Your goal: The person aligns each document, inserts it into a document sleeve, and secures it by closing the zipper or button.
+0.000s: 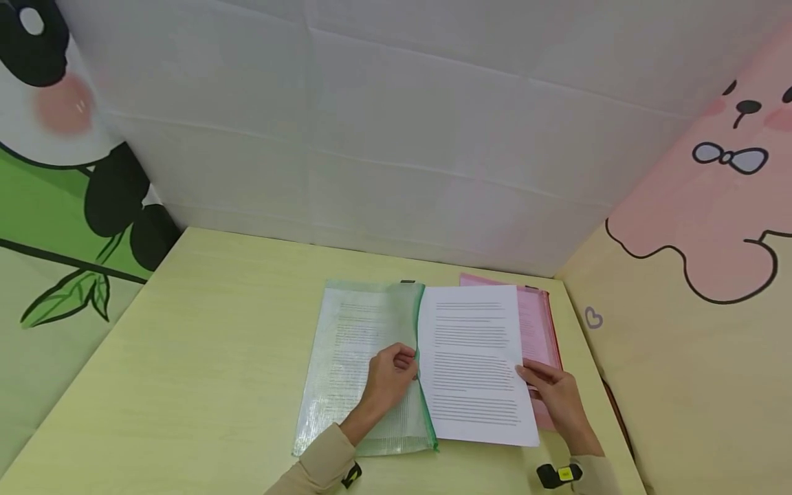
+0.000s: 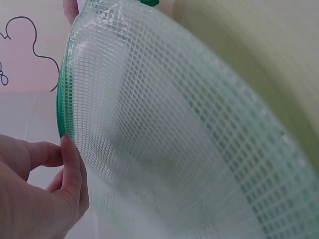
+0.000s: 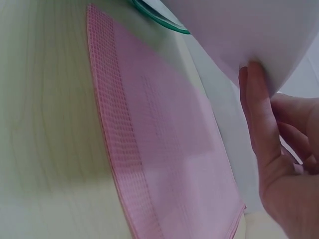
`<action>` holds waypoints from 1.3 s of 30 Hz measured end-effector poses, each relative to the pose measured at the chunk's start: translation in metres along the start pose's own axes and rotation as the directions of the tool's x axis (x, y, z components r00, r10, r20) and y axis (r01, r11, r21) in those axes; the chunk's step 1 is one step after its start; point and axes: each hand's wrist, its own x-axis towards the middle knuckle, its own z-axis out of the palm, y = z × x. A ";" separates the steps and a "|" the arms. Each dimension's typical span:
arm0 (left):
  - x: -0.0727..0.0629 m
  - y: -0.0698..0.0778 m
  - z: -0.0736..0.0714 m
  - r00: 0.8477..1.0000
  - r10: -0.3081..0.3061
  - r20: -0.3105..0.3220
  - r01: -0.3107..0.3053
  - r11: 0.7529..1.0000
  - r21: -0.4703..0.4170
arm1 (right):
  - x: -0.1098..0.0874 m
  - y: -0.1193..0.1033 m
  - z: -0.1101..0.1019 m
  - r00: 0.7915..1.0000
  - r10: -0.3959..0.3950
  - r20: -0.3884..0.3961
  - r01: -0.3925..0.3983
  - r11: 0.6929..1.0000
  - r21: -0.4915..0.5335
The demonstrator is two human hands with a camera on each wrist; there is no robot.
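A green mesh zipper pouch (image 1: 365,412) lies on the table with printed paper showing through it. My left hand (image 1: 391,375) pinches the green zipper edge (image 2: 62,107) of its opening between thumb and fingers. At the pouch's right side, a white printed sheet (image 1: 473,357) reaches out from the opening; whether it is one sheet or a stack I cannot tell. My right hand (image 1: 553,392) pinches that paper by its right edge, thumb on top. In the right wrist view the paper is raised above a pink mesh pouch (image 3: 164,144), which also holds printed paper.
The pink pouch sits partly under the white sheet, near the table's right edge. Pale yellow table surface (image 1: 204,357) extends to the left. A white wall (image 1: 402,137) stands behind, with cartoon-printed panels (image 1: 699,344) at the sides.
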 end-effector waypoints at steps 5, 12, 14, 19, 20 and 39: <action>0.000 0.000 0.001 1.000 0.002 -0.008 -0.002 1.000 0.008 | 0.000 0.002 -0.004 1.000 -0.023 0.014 0.023 1.000 0.009; -0.001 -0.002 0.003 1.000 0.006 0.008 -0.006 1.000 0.008 | 0.005 0.005 0.003 0.998 -0.052 0.045 0.052 0.999 0.009; -0.001 -0.003 0.004 1.000 0.007 0.010 -0.007 1.000 0.008 | 0.005 0.005 0.005 0.998 -0.051 0.048 0.051 0.999 0.001; -0.001 -0.003 0.005 1.000 0.025 0.014 -0.026 0.999 0.023 | 0.006 0.002 0.009 0.997 -0.052 0.050 0.052 0.999 -0.005; -0.001 -0.003 0.005 0.999 0.030 0.019 -0.031 0.999 0.024 | 0.005 0.001 0.011 0.997 -0.054 0.050 0.054 0.999 -0.006; -0.001 0.004 0.015 1.000 0.024 0.011 -0.024 0.999 -0.030 | 0.006 0.003 0.047 0.999 -0.047 0.013 0.046 0.997 0.063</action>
